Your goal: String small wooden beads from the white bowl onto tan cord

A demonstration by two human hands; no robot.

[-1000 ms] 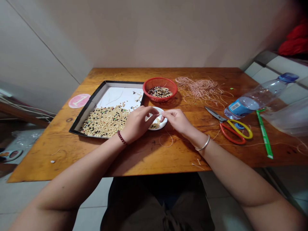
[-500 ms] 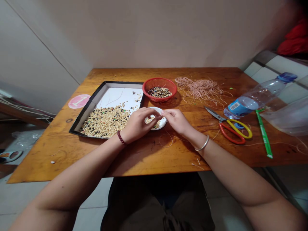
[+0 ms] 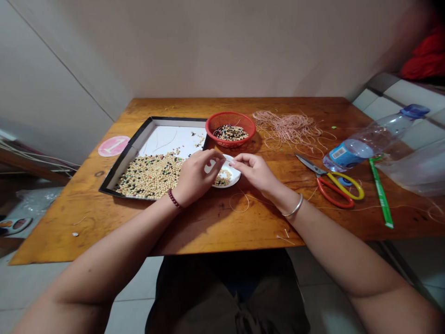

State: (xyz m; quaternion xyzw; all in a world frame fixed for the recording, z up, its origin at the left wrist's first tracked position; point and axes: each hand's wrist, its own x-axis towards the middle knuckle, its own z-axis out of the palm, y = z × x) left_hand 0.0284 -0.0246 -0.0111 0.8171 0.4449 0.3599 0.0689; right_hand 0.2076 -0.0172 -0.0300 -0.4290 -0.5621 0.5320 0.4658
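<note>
Both my hands are over a small white dish (image 3: 236, 176) that holds beige beads (image 3: 222, 177). My left hand (image 3: 201, 175) is closed in a pinch with thumb and forefinger near each other; what lies between them is too small to make out. On the other side of the dish, my right hand (image 3: 256, 170) pinches a fine thread at its fingertips. A thin dark line shows between the two hands. The loose thread (image 3: 239, 211) curls on the table below the dish and trails off to the right.
Left of the dish lies a black-edged tray (image 3: 104, 185) of mixed beads. Behind are a red basket (image 3: 231, 116) with more beads and a tangle of pink thread (image 3: 292, 127). Scissors (image 3: 330, 183), a tilted water bottle (image 3: 368, 139) and a green strip (image 3: 381, 197) lie right.
My left hand has shifted slightly left and up, and my fingertips have drawn a little apart. More of the dish and its beads shows between my hands.
</note>
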